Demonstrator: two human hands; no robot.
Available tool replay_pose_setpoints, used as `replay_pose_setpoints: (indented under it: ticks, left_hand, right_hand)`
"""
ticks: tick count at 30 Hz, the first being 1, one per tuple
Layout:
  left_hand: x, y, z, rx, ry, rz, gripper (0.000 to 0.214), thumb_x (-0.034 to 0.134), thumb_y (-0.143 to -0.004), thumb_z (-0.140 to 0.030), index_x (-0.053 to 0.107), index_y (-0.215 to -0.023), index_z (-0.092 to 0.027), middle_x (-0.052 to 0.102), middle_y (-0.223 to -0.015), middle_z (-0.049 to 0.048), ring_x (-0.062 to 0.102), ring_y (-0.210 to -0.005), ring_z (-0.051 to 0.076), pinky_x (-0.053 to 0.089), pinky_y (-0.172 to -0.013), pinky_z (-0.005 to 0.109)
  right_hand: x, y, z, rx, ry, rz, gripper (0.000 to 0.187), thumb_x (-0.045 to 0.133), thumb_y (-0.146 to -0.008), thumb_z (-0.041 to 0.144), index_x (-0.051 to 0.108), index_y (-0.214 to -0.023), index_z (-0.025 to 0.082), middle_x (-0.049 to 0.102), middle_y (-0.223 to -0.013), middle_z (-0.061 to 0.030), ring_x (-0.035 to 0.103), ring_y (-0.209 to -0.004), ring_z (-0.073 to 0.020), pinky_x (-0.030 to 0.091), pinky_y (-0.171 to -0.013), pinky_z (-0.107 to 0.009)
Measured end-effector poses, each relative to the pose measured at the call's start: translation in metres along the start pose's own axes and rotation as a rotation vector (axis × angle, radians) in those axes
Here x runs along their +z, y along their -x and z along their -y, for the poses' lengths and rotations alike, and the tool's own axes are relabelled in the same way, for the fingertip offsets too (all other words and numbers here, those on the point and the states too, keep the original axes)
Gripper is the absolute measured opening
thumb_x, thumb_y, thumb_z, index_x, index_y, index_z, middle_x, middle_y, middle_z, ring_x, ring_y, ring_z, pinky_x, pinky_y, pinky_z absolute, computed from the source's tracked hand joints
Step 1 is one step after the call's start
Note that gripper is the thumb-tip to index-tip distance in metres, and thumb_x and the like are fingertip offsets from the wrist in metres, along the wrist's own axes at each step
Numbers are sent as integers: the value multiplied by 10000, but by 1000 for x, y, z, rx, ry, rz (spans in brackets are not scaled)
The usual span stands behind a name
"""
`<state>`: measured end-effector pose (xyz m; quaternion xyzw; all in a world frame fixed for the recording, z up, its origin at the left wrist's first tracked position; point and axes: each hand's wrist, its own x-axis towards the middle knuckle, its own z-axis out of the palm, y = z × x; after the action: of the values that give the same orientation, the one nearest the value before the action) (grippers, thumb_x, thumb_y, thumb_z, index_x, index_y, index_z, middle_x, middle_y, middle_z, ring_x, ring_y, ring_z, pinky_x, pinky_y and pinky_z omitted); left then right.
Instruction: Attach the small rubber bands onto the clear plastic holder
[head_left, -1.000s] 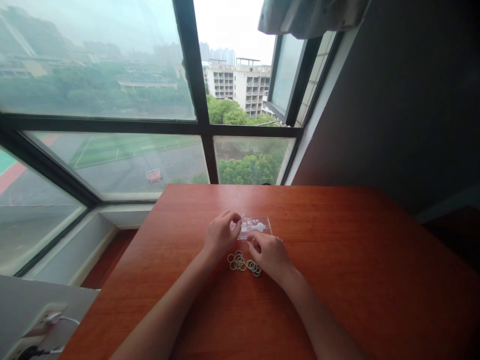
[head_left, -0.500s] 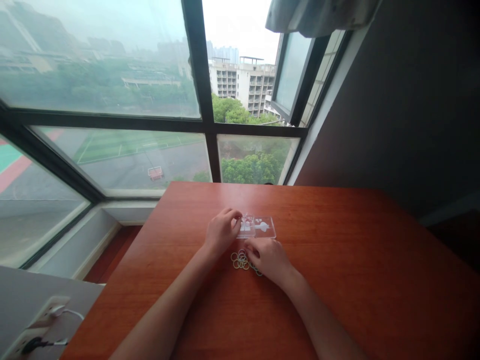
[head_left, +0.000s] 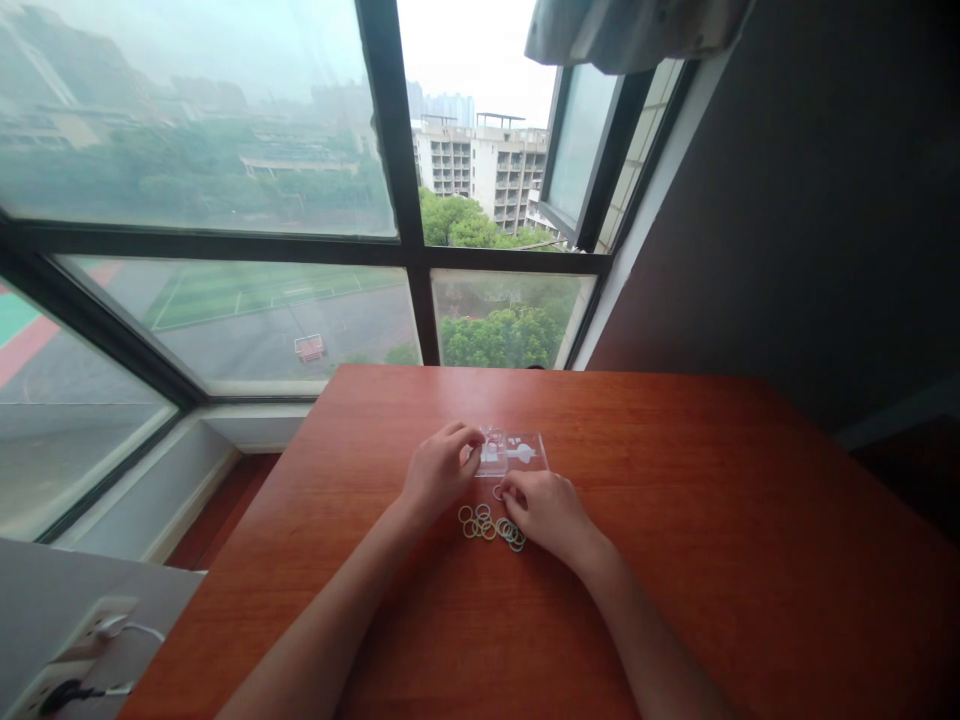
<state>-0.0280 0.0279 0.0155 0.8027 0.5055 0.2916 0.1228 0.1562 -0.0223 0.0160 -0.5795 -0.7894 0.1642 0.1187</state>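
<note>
A clear plastic box (head_left: 529,466) with white printed shapes lies flat on the table. My left hand (head_left: 438,470) is curled around its left end, thumb and fingers closing on the edge. Between the thumb and fingertips of my right hand (head_left: 549,508) is a small pinkish ring (head_left: 498,492), held just in front of the box. Several thin rings (head_left: 488,529), pale yellow, green and white, lie in a loose, partly overlapping cluster below the hands. What the rings are made of is too small to tell.
The reddish-brown wooden table (head_left: 712,520) reaches to a dark-framed window (head_left: 420,255) at the back. A dark wall (head_left: 787,220) stands on the right. At lower left, plugs sit in wall sockets (head_left: 97,625) beside the table edge.
My right hand has risen slightly off the ring cluster with a pinkish ring pinched in it, uncovering the rings on the right. My left hand stays at the box.
</note>
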Motion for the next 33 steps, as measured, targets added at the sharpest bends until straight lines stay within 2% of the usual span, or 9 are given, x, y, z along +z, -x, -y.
replay_pose_setpoints:
  ticks: [8,16,22,27,30,33]
  left_hand:
    - [-1,2,-2,10,19,-2,167,525,-811,-143,644,-893,-225,661,-911,12,593,-726,138,424,-671,238]
    - [-1,2,-2,25,51,18,144,534,-810,-146,639,-879,-217,654,-906,13,590,-759,140,426,-688,233]
    - [-2,3,-8,50,142,77,129,533,-844,-205,657,-879,-203,639,-874,24,556,-697,121,412,-632,220]
    - [-2,4,-15,95,265,153,143,535,-860,-250,664,-873,-191,610,-799,17,504,-636,104,395,-597,208]
    - [0,5,-17,105,300,186,141,534,-851,-236,664,-834,-182,599,-756,13,485,-616,102,386,-583,207]
    - [2,5,-16,95,287,169,126,537,-829,-205,656,-798,-177,603,-741,13,486,-617,105,386,-584,210]
  right_hand:
    - [2,0,1,46,32,-30,165,527,-896,348,648,-966,261,718,-850,-9,648,-746,-166,330,-601,-242]
    - [6,-1,0,74,0,3,129,553,-870,320,642,-850,230,701,-776,-9,624,-694,-154,295,-572,-238]
    - [7,-3,-3,75,-101,-130,122,549,-869,309,642,-871,229,678,-731,7,607,-675,-139,324,-599,-224]
    - [6,-5,-7,56,-221,-268,151,509,-883,314,630,-870,223,591,-616,33,545,-581,-121,330,-566,-206]
    - [6,-4,-6,49,-244,-309,164,496,-885,315,624,-855,217,557,-578,38,531,-561,-120,341,-567,-202]
    - [6,-4,-6,52,-226,-316,163,496,-884,309,628,-867,215,576,-590,33,544,-567,-122,345,-578,-204]
